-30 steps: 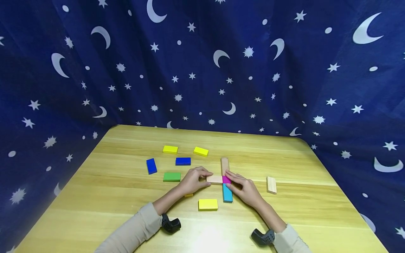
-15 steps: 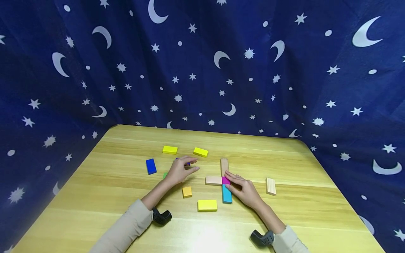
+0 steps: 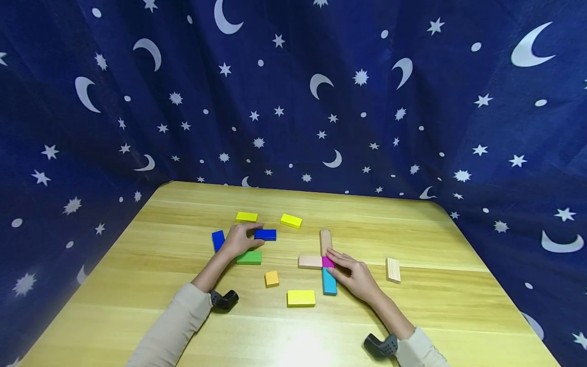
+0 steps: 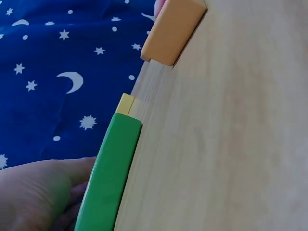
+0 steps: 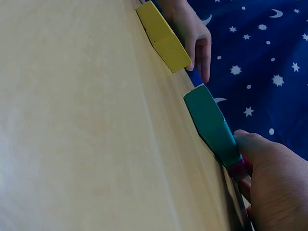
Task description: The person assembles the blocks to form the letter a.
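In the head view my left hand has its thumb and fingers curled round the left end of a dark blue block lying flat. A green block lies just in front of that hand. My right hand pinches a small magenta block between thumb and fingertips. Around the magenta block, a pale wooden block lies on its left, another wooden block behind it, and a light blue block in front. The right wrist view shows the magenta block partly hidden by the hand.
A second blue block lies left, partly behind the left hand. Two yellow blocks, one left and one right, lie farther back. Nearer are an orange block and a yellow block. A wooden block lies right.
My left hand has let go of the pale wooden block left of the magenta one and moved left and back to the blue block. The right hand stays where it was.
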Motion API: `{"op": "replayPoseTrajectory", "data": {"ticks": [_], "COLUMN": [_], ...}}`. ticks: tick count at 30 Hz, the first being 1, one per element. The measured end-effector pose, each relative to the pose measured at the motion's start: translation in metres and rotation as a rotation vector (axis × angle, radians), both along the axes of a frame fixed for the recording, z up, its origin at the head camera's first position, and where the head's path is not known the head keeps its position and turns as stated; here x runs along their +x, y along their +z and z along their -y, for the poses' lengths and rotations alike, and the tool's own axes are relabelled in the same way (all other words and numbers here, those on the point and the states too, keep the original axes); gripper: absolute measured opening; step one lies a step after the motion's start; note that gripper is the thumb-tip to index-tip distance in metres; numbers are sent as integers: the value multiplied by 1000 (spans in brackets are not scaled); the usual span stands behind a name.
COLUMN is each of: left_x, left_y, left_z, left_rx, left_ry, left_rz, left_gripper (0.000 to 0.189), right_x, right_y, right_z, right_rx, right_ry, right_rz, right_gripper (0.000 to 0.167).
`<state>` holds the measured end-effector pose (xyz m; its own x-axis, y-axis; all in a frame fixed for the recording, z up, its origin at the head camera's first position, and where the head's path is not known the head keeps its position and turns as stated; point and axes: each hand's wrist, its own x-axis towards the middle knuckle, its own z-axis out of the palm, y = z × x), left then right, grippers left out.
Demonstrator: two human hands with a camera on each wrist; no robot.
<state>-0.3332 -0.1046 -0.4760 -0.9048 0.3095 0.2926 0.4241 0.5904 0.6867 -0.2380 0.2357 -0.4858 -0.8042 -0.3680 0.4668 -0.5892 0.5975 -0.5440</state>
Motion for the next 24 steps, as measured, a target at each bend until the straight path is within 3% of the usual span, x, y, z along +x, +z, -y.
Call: {"op": "replayPoseTrajectory", "data": {"ticks": [9,17,24], "left_x": [5,32,44], "left_y": [1,13,4], "left_z": [-3,-23,-35], "left_rx": [-13,13,32], "left_ry": [8,-120,-186], "left_rz": [10,64,89], "left_gripper": [37,35,31], "right_x": [-1,-1,0], "right_y": [-1,-1,-1], "right_z": [-1,0,-1], "right_rx": [11,6,10], "right_ry": [1,-4,1], "right_rz": [2,18,4], "right_gripper": [39,39,39]}}
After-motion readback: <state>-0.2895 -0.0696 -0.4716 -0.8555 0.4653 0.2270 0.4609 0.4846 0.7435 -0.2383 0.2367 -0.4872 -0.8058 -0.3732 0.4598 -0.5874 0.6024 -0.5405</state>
